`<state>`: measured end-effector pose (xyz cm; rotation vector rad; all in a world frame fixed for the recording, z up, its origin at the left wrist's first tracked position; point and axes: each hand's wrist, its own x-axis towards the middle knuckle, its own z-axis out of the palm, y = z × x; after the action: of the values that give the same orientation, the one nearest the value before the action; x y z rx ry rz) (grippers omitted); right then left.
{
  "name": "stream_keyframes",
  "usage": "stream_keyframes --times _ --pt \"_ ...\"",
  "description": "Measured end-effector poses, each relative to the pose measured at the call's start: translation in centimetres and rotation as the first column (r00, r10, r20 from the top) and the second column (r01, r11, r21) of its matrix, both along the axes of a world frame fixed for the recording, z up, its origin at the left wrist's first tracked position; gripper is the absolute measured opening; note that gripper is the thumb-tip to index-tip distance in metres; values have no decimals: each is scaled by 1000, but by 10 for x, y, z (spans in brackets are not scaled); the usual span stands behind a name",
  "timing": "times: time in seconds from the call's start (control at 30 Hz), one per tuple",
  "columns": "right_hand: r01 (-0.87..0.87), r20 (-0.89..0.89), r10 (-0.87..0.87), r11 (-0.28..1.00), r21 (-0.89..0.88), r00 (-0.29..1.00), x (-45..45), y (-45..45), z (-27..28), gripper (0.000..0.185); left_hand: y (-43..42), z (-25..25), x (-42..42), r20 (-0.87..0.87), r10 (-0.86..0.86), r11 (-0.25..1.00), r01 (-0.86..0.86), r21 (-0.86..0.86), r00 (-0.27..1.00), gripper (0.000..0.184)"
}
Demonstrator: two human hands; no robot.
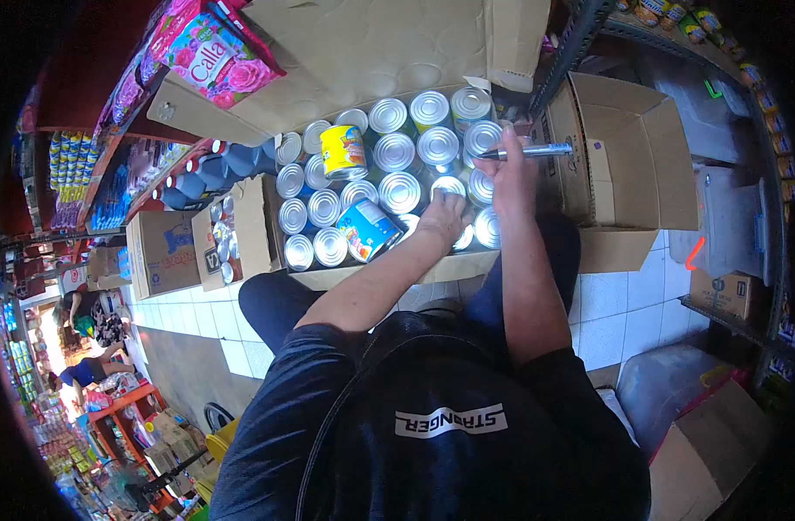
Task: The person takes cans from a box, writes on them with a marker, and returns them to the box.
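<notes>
An open cardboard box (363, 276) is packed with upright cans, their silver lids facing up. A yellow can (343, 151) lies on its side on top of the others. Nearer to me a blue-labelled can (364, 228) lies tilted across the box's front part. My left hand (445, 217) is over the box, its fingers bent onto the rim of a silver-topped can (450, 187). To its right, above the box's right side, my right hand (513, 174) is closed around a pen (536, 150) that points left. Some of its fingers are hidden.
An empty open carton (628, 156) stands at the right beside a metal shelf post (580, 39). Left of the cans are more cartons (165, 252) and dark bottles (241, 159). A pink Calla pack (213, 56) lies at the upper left. Two people are far off at the left.
</notes>
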<state>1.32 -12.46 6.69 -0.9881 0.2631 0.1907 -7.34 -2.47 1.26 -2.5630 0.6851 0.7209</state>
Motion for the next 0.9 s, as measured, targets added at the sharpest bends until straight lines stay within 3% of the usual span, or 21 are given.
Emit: stream_keyframes --times 0.27,0.4,0.7,0.9 --pt "-11 4 12 997 -74 1000 -1 1 1 35 3 -4 1 103 -141 987 148 -63 985 28" --pt "-27 -1 27 992 -121 1000 -4 3 3 35 -1 -6 1 78 -76 997 78 -27 994 38" --pt "-12 30 15 995 -99 999 -1 3 -10 35 0 -1 0 142 -208 978 207 27 968 32" --pt "-18 13 19 997 -81 1000 0 4 -8 35 11 16 3 111 -158 976 173 -135 981 43"
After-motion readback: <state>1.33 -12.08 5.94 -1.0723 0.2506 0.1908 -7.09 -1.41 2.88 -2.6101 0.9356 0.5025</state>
